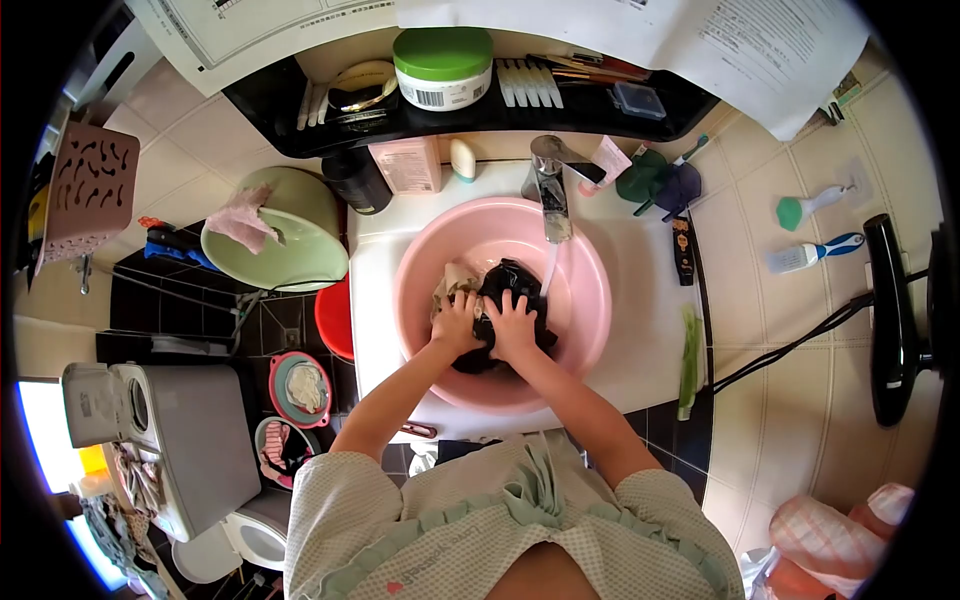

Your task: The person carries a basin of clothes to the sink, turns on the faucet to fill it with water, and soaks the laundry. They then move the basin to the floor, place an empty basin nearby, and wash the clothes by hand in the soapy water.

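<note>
A pink basin (590, 330) stands on the white sink counter, holding a black cloth (512, 278) and a beige cloth (455, 280). My left hand (457, 323) presses on the beige and black cloth at the left, its fingers bent into it. Beside it, my right hand (512, 328) rests on the black cloth with its fingers spread. The chrome faucet (552, 190) reaches over the basin's rim, and a thin stream of water runs from it. Folds of cloth hide some of my left fingertips.
A black shelf (480, 125) with a green-lidded tub (443, 70) spans the back. Left are a green basin (290, 250), a black bottle (357, 182) and a red basin (336, 320). Green stalks (689, 365) lie on the counter's right; a hair dryer (890, 320) hangs farther right.
</note>
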Available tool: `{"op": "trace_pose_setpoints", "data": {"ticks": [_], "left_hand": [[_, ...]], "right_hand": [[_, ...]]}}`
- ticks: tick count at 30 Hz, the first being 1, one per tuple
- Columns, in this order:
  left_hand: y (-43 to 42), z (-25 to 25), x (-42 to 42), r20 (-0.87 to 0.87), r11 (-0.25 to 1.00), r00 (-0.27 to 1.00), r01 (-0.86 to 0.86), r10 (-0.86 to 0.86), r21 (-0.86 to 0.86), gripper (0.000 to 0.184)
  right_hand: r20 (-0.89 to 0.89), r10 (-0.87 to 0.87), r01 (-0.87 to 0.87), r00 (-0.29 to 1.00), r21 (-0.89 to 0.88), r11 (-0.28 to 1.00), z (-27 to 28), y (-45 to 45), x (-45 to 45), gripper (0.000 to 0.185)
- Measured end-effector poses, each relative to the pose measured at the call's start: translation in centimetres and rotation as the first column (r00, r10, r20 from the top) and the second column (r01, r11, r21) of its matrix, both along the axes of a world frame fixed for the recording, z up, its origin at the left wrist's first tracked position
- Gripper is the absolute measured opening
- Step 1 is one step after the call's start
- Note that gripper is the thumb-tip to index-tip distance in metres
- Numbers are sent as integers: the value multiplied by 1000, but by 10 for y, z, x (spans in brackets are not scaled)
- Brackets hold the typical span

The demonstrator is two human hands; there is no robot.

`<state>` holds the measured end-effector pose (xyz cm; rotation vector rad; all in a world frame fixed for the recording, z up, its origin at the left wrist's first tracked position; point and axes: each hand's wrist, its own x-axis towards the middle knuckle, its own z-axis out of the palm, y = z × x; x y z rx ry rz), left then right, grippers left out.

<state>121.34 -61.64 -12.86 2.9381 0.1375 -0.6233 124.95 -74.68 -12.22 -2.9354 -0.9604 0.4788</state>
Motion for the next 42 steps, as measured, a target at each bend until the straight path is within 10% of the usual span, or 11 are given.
{"op": "trace_pose_setpoints", "data": {"ticks": [4,10,15,20,23,25,31,37,42], "left_hand": [[9,-20,7,114,1000,993,-9,7,23,93],[28,-41,13,29,819,941,-278,337,-501,53],[34,-62,9,95,385,856,-126,507,-914,42],[26,37,-9,-302,-155,850,-259,432,-953,39],[32,53,-18,-178,-31,915,-179,363,-983,40],[36,54,-20,73,374,944,-55,321,-926,43],[14,55,-41,374,962,909,-90,185,-257,74],[-19,3,-30,156,994,988,1,-19,109,109],[-10,5,4,-1,997,999,-51,51,59,97]], "right_hand": [[-217,-113,133,970,83,988,1,7,35,75],[-518,-216,397,827,269,877,-9,-3,48,34],[-744,37,564,667,537,628,20,-15,53,30],[-647,236,413,725,683,602,80,-25,46,30],[-555,336,195,761,689,698,101,-35,45,26],[-471,284,60,835,590,805,120,-41,39,26],[44,277,-280,960,211,937,83,-45,11,52],[48,299,-297,953,-40,954,21,-24,-5,99],[174,220,-230,960,40,972,-1,1,17,72]]}}
